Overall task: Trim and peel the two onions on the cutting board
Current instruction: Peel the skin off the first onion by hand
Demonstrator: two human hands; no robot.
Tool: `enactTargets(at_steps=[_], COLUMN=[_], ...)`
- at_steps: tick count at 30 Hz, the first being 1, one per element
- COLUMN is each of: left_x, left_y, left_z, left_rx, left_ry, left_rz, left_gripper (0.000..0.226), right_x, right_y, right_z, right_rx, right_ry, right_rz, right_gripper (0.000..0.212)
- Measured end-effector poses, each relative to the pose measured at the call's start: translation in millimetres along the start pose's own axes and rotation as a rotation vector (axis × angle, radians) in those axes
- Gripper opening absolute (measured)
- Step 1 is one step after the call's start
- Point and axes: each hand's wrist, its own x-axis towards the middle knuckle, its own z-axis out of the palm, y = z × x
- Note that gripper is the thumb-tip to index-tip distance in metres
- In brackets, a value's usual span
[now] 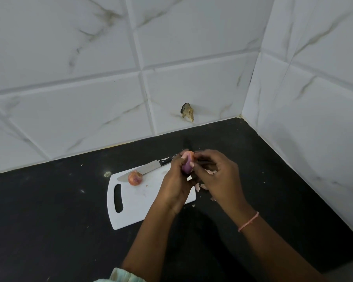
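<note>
I see the left hand (176, 181) gripping a half-peeled onion (187, 162) at frame centre, above the right end of the white cutting board (139, 202), while the right hand (218, 176) fingers pinch at its top. The second onion (135, 178), skin on, sits on the board touching the knife (145, 168) blade; peel scraps (202, 187) lie on the black counter (49, 210) just right of the board. No readable writing or brand anywhere.

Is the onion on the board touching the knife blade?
Cannot tell. In the head view the onion sits against the knife blade's edge, with no visible gap, but contact isn't plain.
</note>
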Motion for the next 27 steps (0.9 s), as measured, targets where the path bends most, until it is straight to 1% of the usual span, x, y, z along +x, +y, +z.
enactTargets(at_steps=[6, 15, 18, 20, 22, 24, 27], left_x=[-3, -10, -11, -12, -13, -14, -14], left_y=[-1, 1, 0, 0, 2, 4, 8], left_z=[6, 12, 11, 11, 10, 10, 9], left_rx=[0.056, 0.078, 0.076, 0.08, 0.078, 0.056, -0.012], left_ry=[0.043, 0.0, -0.001, -0.008, -0.024, -0.037, -0.047], left_rz=[0.091, 0.133, 0.139, 0.137, 0.123, 0.096, 0.091], left_gripper=[0.035, 0.022, 0.025, 0.027, 0.024, 0.02, 0.019], right_x=[0, -1, 1, 2, 4, 5, 7], right_y=[4, 0, -2, -4, -4, -3, -2], right_z=[-1, -3, -4, -6, -7, -8, -8], right_rx=[0.017, -0.016, -0.026, -0.039, -0.04, -0.024, 0.073], right_ry=[0.035, 0.074, 0.081, 0.069, 0.059, 0.037, -0.003], right_rz=[-0.008, -0.023, -0.04, -0.04, -0.01, 0.059, 0.176], right_gripper=[0.016, 0.018, 0.014, 0.017, 0.016, 0.01, 0.005])
